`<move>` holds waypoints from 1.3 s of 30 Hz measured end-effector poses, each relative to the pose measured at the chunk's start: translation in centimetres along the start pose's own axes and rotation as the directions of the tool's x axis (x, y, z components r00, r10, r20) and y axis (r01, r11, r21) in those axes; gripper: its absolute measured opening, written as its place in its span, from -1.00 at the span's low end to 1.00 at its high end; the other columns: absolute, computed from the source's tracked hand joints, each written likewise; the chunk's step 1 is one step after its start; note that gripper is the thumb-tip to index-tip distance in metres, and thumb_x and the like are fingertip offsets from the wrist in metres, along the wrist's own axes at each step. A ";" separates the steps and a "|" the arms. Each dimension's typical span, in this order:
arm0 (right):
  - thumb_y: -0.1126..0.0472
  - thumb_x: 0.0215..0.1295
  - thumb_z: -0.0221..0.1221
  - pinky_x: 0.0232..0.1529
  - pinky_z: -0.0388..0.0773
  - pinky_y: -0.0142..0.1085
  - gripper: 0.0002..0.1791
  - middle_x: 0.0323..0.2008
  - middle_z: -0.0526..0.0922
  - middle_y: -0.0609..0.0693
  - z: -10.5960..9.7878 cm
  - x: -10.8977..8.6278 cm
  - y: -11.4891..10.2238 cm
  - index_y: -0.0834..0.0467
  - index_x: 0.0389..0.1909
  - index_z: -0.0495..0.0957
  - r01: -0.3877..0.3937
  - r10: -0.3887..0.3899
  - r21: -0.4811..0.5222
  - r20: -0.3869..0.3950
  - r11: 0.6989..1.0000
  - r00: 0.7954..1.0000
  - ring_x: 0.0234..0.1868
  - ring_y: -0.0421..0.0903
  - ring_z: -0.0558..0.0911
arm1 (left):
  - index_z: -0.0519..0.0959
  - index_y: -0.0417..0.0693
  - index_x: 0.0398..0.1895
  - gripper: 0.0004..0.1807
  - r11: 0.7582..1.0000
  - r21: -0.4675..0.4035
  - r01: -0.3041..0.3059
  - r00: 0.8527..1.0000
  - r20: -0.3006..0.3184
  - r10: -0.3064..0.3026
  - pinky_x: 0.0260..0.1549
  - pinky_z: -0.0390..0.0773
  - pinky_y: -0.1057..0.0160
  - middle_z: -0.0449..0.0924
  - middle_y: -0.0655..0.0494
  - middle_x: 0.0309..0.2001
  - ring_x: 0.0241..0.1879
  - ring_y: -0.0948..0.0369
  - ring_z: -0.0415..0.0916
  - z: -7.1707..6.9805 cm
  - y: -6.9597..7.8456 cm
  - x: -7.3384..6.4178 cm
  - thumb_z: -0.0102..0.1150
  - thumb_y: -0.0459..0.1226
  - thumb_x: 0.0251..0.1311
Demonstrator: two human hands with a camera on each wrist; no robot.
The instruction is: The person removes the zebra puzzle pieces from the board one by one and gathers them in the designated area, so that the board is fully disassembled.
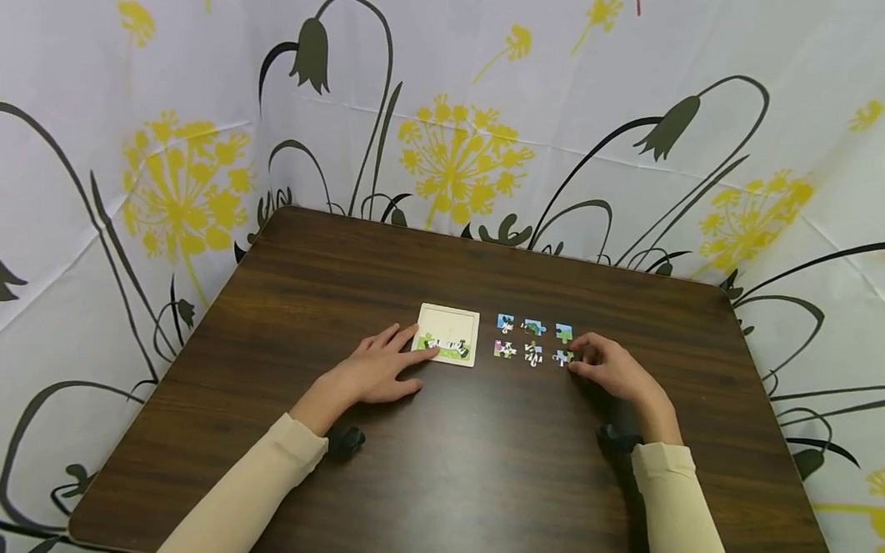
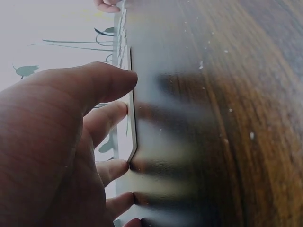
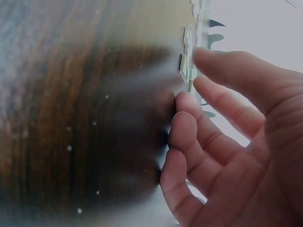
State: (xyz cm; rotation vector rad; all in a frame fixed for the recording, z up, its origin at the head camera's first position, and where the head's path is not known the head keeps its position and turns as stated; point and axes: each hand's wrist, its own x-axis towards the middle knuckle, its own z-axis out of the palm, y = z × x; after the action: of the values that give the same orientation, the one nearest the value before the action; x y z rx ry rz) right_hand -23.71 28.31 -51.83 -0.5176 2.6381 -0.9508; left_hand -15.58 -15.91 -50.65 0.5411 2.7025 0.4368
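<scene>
A small square puzzle board (image 1: 448,315) with a cream frame and a green picture strip lies flat on the table. My left hand (image 1: 381,365), fingers spread, rests over its left side, with fingertips touching the frame. In the left wrist view the board (image 2: 133,123) appears edge-on beside the fingers. To its right, several jigsaw pieces lie in two rows. My right hand (image 1: 612,369) pinches the right end of the lower right puzzle piece (image 1: 561,358) between thumb and index finger. Its other fingers (image 3: 183,127) curl beside it against the table.
The pieces include a blue and green one (image 1: 564,333) above the pinched one, another (image 1: 534,327) in the upper row, and a pink and green one (image 1: 504,349) nearest the board. A flower-patterned curtain (image 1: 453,77) hangs behind the dark wooden table (image 1: 447,477).
</scene>
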 end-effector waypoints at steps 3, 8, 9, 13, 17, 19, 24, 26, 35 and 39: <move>0.14 0.59 0.26 -0.23 0.55 -0.19 -0.67 -0.21 0.69 0.12 0.0 0.0 0.0 0.19 0.23 0.59 -0.002 0.002 0.013 -0.023 1.000 1.000 -0.30 -0.06 0.60 | 0.24 0.45 0.70 -0.30 1.000 -0.012 -0.003 1.000 0.003 0.003 0.59 0.04 -0.43 -0.16 -0.06 0.79 0.75 -0.27 -0.20 -0.1 0.1 0.0 0.13 0.09 0.56; 0.08 0.65 0.19 -0.19 0.57 -0.14 -0.66 -0.14 0.73 0.15 0.1 0.8 -1.3 0.19 0.24 0.58 0.019 -0.019 -0.002 -0.070 1.000 0.997 -0.26 0.00 0.64 | 0.25 0.43 0.70 -0.32 1.000 -0.014 -0.011 1.000 -0.002 0.011 0.57 0.08 -0.46 -0.12 -0.07 0.78 0.74 -0.29 -0.16 -0.4 0.1 0.0 0.09 0.10 0.57; 0.06 0.65 0.18 -0.19 0.57 -0.13 -0.66 -0.13 0.72 0.15 0.2 1.1 -1.8 0.18 0.24 0.58 0.022 -0.023 -0.007 -0.077 1.000 0.997 -0.26 0.01 0.63 | 0.25 0.42 0.71 -0.31 1.000 -0.013 -0.011 1.000 -0.003 0.011 0.56 0.09 -0.47 -0.11 -0.07 0.78 0.74 -0.29 -0.15 -0.4 0.1 0.0 0.09 0.10 0.57; 0.04 0.63 0.22 -0.19 0.56 -0.13 -0.71 -0.14 0.71 0.11 1.0 2.9 -4.9 0.12 0.15 0.63 0.063 -0.064 -0.012 -0.077 0.998 0.995 -0.24 0.00 0.61 | 0.24 0.35 0.72 -0.30 1.000 -0.022 -0.014 1.000 -0.021 0.014 0.55 0.14 -0.45 -0.07 -0.11 0.77 0.72 -0.28 -0.06 -0.8 0.1 0.1 0.09 0.09 0.58; 0.07 0.59 0.25 -0.19 0.57 -0.19 -0.84 -0.19 0.72 0.02 2.6 5.2 -8.3 0.06 -0.03 0.66 0.137 -0.138 -0.048 -0.006 0.989 0.990 -0.25 -0.06 0.61 | 0.34 0.21 0.67 -0.35 0.999 -0.022 -0.032 0.996 -0.080 0.030 0.46 0.37 -0.32 0.21 -0.16 0.65 0.56 -0.18 0.32 -1.1 0.6 0.3 0.10 0.05 0.60; 0.09 0.58 0.25 -0.23 0.58 -0.20 -0.88 -0.22 0.72 0.00 3.3 6.2 -10.1 0.05 -0.06 0.66 0.166 -0.163 -0.079 0.052 0.983 0.985 -0.27 -0.08 0.63 | 0.42 0.15 0.62 -0.41 0.999 -0.015 -0.040 0.994 -0.098 0.039 0.31 0.53 -0.19 0.44 -0.10 0.49 0.32 -0.06 0.54 -1.3 1.1 0.4 0.10 0.02 0.62; 0.13 0.58 0.26 -0.28 0.60 -0.19 -0.87 -0.25 0.72 -0.02 5.1 8.4 -13.9 0.05 0.01 0.65 0.236 -0.202 -0.166 0.197 0.957 0.959 -0.37 -0.10 0.64 | 0.41 0.16 0.62 -0.42 1.000 -0.017 -0.025 0.999 -0.029 0.025 0.09 0.66 -0.08 0.67 0.01 0.29 0.13 0.05 0.68 -0.9 2.3 0.3 0.08 0.02 0.63; 0.13 0.57 0.27 -0.25 0.61 -0.20 -0.82 -0.23 0.73 -0.03 5.7 9.2 -14.9 0.04 0.08 0.65 0.259 -0.205 -0.212 0.244 0.942 0.948 -0.37 -0.13 0.63 | 0.37 0.19 0.65 -0.39 1.000 -0.013 -0.022 1.000 -0.004 0.022 0.13 0.67 -0.12 0.65 -0.01 0.36 0.24 0.02 0.67 -0.5 2.5 0.5 0.08 0.03 0.63; 0.12 0.57 0.27 -0.12 0.66 -0.14 -0.69 -0.11 0.79 -0.01 7.5 11.3 -17.3 -0.04 0.24 0.61 0.323 -0.208 -0.301 0.357 0.897 0.911 -0.28 -0.13 0.69 | 0.32 0.21 0.68 -0.33 0.999 0.023 -0.026 1.000 0.004 0.026 0.14 0.67 -0.17 0.60 0.00 0.43 0.28 -0.01 0.67 0.3 2.5 1.0 0.07 0.11 0.61; 0.13 0.58 0.26 -0.11 0.66 -0.15 -0.69 -0.10 0.79 -0.01 8.3 11.9 -17.8 -0.03 0.25 0.61 0.341 -0.211 -0.294 0.397 0.893 0.893 -0.26 -0.13 0.69 | 0.35 0.15 0.67 -0.30 0.999 0.024 -0.046 0.998 0.037 0.045 0.19 0.66 -0.17 0.58 0.00 0.45 0.30 -0.01 0.65 0.1 2.4 1.1 0.07 0.15 0.60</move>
State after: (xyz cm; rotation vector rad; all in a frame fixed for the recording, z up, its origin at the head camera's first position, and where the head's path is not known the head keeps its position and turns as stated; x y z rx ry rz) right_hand -27.02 5.88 -48.05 -1.0757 2.4375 -0.3810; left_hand -15.78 -13.32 -50.22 0.6125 2.6689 0.4021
